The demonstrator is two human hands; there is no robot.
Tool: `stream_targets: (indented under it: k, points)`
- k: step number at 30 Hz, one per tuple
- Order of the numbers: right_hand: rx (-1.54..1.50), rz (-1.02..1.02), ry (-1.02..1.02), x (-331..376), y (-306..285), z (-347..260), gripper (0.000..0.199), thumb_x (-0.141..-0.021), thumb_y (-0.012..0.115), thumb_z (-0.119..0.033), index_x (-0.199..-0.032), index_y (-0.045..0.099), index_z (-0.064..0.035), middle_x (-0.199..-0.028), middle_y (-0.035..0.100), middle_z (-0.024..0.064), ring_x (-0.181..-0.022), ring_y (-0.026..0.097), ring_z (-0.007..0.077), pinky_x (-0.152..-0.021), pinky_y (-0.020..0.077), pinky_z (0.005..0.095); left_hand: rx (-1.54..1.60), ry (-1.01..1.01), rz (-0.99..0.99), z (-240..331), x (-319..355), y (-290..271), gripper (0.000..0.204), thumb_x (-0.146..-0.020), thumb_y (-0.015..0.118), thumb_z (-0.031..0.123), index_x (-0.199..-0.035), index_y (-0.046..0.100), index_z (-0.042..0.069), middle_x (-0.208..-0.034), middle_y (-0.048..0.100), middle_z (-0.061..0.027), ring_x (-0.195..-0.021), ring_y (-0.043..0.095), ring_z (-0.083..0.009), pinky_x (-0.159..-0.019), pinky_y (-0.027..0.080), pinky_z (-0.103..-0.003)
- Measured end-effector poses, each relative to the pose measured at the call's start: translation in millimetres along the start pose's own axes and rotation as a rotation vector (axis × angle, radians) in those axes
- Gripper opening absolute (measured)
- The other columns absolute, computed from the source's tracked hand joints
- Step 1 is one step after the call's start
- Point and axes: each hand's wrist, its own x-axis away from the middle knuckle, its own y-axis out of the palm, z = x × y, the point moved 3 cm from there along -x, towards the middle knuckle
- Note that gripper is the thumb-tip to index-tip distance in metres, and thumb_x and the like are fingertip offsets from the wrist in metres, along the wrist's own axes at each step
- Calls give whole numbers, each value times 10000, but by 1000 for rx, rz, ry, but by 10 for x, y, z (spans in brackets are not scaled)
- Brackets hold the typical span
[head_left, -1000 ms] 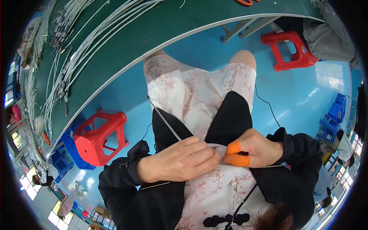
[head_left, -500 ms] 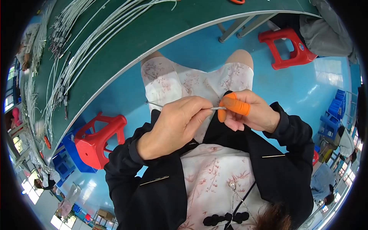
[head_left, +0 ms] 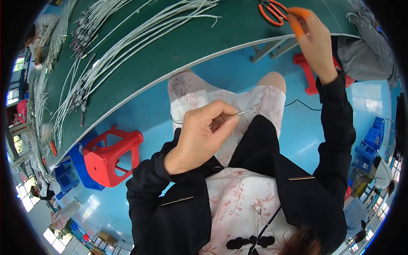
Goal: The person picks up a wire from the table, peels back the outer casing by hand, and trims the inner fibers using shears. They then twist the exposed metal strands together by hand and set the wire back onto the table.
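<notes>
My left hand (head_left: 207,131) is closed over my lap, pinching a thin grey cable (head_left: 244,112) between thumb and forefinger. The cable's silvery end sticks out to the right, and its other side shows left of the hand. Raised over the table's edge at the far right, my right hand (head_left: 313,40) has orange finger covers on its thumb and forefinger. Those fingers are apart, slightly blurred, with nothing visible between them. Just left of the fingertips lies a scissors-like tool with orange loop handles (head_left: 272,13); its working end is cut off by the view's edge.
Bundles of pale cables (head_left: 127,40) lie on the green table (head_left: 170,57), many with dark ends. A red stool (head_left: 100,163) stands at left beside a blue bin (head_left: 80,163). Another red stool (head_left: 308,80) is at right, near a person in grey (head_left: 365,40).
My right hand has let go of the cable end and moved up and right to the orange-handled tool. My left hand still holds the cable. The view has shifted, showing more table.
</notes>
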Motion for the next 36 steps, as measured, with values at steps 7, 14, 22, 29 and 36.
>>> stream_targets:
  k: [7,14,22,29,36]
  points:
    - [219,-179,-190,-369,321,380,221,-835,605,-94,-1040,593,-13,-815,585,137,-675,564,299,-640,458,361,173,-89,52,-53,-53,-46,82,-887,585,33,-943,599,-24,-770,621,-16,-688,538,-40,-623,433,-187]
    - [297,-425,22,-522,403,641,259,-803,630,-123,-1030,585,-8,-726,573,139,-656,556,301,-622,447,371,401,-191,-34,-46,-146,-115,178,-943,543,133,-1003,615,-18,-749,611,3,-620,445,-15,-585,359,-169]
    - [-327,-239,333,-208,-32,307,319,-833,600,-121,-1114,541,19,-732,590,68,-633,559,148,-529,419,269,475,-109,8,-66,-185,-74,193,-948,540,155,-1008,624,-9,-715,614,9,-599,423,-8,-558,327,-176]
    - [-1107,-251,853,884,97,-454,260,-845,583,-73,-1082,546,27,-789,579,40,-579,530,85,-503,392,203,250,-86,94,-43,-197,54,149,-916,565,59,-1002,619,-50,-734,624,-42,-693,594,-82,-624,426,-199]
    - [-1492,-267,1003,1146,311,-756,234,-778,683,-67,-982,618,26,-785,621,45,-599,558,89,-533,411,198,202,-144,24,-14,-194,214,118,-906,579,60,-962,623,-34,-709,606,-7,-645,552,-41,-579,406,-182]
